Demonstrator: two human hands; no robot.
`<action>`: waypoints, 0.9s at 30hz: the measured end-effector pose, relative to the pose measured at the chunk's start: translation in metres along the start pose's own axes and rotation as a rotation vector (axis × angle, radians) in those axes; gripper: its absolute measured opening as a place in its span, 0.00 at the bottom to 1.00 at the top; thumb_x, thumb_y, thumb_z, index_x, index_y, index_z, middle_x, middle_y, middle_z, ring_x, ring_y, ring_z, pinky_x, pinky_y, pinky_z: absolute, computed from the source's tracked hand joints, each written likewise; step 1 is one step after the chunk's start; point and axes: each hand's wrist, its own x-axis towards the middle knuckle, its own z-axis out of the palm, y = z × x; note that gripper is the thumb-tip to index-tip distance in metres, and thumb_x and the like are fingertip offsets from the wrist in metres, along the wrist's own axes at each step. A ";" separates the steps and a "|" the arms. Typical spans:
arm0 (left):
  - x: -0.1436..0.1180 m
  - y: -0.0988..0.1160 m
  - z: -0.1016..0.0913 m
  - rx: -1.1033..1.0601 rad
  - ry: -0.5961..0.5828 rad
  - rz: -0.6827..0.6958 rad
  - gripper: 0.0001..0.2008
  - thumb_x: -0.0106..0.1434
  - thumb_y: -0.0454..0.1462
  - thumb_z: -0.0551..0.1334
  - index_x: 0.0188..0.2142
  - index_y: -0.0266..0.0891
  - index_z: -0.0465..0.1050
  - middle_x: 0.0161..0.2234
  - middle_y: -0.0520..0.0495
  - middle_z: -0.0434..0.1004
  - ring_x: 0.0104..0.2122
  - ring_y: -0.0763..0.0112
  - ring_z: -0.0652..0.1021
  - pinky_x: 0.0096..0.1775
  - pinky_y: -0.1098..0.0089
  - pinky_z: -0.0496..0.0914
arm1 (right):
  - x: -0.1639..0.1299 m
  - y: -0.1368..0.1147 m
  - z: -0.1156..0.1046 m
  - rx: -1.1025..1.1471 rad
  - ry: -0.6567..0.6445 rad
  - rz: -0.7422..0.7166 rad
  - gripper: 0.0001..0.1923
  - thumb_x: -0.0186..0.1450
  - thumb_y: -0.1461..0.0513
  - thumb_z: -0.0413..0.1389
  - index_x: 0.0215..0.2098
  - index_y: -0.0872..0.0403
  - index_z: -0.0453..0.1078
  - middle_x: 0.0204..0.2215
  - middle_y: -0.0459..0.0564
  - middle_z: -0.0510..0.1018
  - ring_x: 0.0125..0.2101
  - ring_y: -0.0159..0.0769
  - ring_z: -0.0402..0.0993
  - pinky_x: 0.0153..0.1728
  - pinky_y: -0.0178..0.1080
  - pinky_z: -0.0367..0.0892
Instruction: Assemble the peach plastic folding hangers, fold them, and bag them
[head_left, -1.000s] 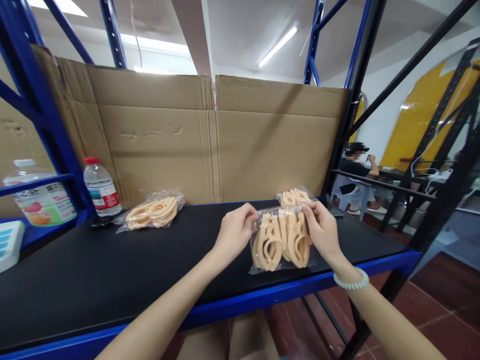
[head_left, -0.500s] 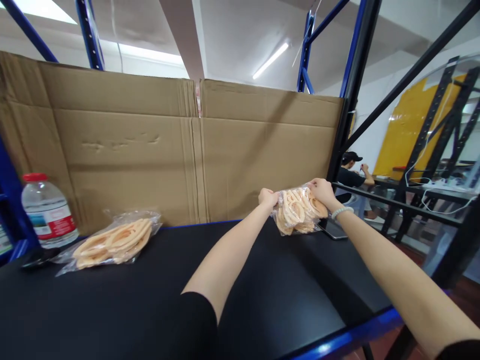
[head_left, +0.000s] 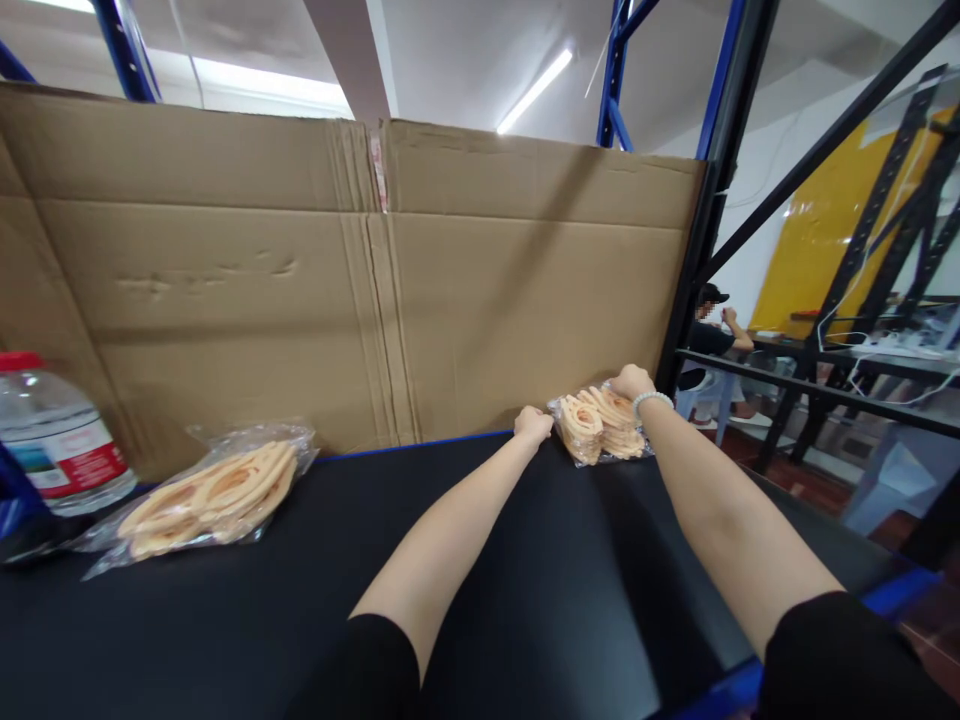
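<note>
Water bottle (head_left: 56, 437) far left, second clear bag of rings (head_left: 206, 490), cardboard wall (head_left: 300, 270) behind

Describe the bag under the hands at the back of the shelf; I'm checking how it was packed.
The bag is clear crinkled plastic, stuffed with peach-coloured, loop-shaped flat pieces stacked overlapping. It lies on the black shelf top at the far right, against the cardboard wall. The left hand touches its left edge; the right hand rests on its far side.
</note>
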 end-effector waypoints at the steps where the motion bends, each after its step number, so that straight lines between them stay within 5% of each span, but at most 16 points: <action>1: -0.010 -0.002 -0.006 -0.002 -0.044 -0.006 0.16 0.66 0.40 0.59 0.51 0.36 0.67 0.48 0.42 0.71 0.43 0.63 0.75 0.43 0.58 0.73 | -0.007 -0.003 -0.005 0.027 0.056 -0.011 0.15 0.66 0.60 0.55 0.48 0.61 0.67 0.47 0.59 0.71 0.45 0.42 0.71 0.44 0.46 0.68; 6: -0.084 -0.022 -0.054 -0.013 -0.155 0.088 0.13 0.66 0.39 0.59 0.48 0.35 0.69 0.44 0.44 0.73 0.39 0.67 0.77 0.40 0.62 0.74 | -0.070 -0.027 -0.013 0.242 0.294 -0.197 0.14 0.61 0.69 0.47 0.42 0.61 0.69 0.44 0.64 0.70 0.48 0.50 0.66 0.47 0.48 0.61; 11: -0.158 -0.054 -0.154 0.051 0.041 0.226 0.08 0.61 0.33 0.62 0.41 0.36 0.74 0.35 0.46 0.79 0.35 0.71 0.79 0.40 0.71 0.72 | -0.154 -0.072 0.000 0.525 0.191 -0.469 0.12 0.55 0.69 0.48 0.35 0.57 0.69 0.37 0.55 0.73 0.39 0.42 0.69 0.46 0.44 0.62; 15: -0.198 -0.094 -0.260 0.190 0.407 0.232 0.09 0.58 0.36 0.61 0.39 0.39 0.75 0.40 0.48 0.80 0.42 0.67 0.78 0.46 0.71 0.69 | -0.220 -0.127 0.014 0.690 -0.054 -0.551 0.10 0.56 0.69 0.49 0.33 0.55 0.70 0.36 0.52 0.74 0.37 0.39 0.70 0.44 0.42 0.64; 19: -0.223 -0.149 -0.341 0.337 0.809 0.061 0.14 0.60 0.38 0.56 0.42 0.35 0.73 0.44 0.42 0.78 0.48 0.58 0.74 0.51 0.63 0.65 | -0.274 -0.198 0.041 0.746 -0.487 -0.483 0.07 0.60 0.68 0.53 0.37 0.57 0.70 0.29 0.49 0.76 0.31 0.35 0.73 0.37 0.39 0.69; 22: -0.232 -0.189 -0.371 0.417 0.963 -0.149 0.17 0.61 0.40 0.55 0.45 0.29 0.71 0.48 0.33 0.74 0.51 0.48 0.71 0.52 0.54 0.64 | -0.308 -0.244 0.069 0.729 -0.831 -0.373 0.11 0.67 0.61 0.54 0.46 0.58 0.68 0.39 0.50 0.75 0.35 0.34 0.74 0.36 0.41 0.71; 27: -0.226 -0.227 -0.387 0.472 0.847 -0.376 0.17 0.64 0.45 0.59 0.46 0.34 0.70 0.46 0.41 0.73 0.46 0.59 0.74 0.47 0.55 0.69 | -0.344 -0.290 0.113 0.691 -1.159 -0.208 0.17 0.67 0.58 0.54 0.52 0.56 0.65 0.49 0.53 0.71 0.44 0.40 0.72 0.42 0.47 0.71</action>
